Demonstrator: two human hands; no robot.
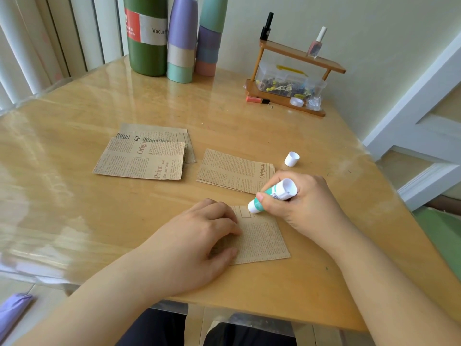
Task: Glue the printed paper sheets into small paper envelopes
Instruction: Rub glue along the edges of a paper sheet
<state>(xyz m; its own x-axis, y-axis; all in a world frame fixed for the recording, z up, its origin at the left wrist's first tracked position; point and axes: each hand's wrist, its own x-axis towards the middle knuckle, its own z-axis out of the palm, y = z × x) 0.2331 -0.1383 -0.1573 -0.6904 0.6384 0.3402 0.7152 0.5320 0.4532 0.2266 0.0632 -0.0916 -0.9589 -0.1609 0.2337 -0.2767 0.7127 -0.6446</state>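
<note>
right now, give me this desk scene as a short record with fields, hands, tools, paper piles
left hand: left hand presses the printed sheet flat on the table
right hand: right hand grips the glue stick, tip down at the sheet's far edge
cap: white cap off, lying on the table beyond the right hand
paper piles: left pile and right pile, both printed brown paper, apart from the sheet in work
background: three tall flasks and a small wooden shelf by the wall
</note>
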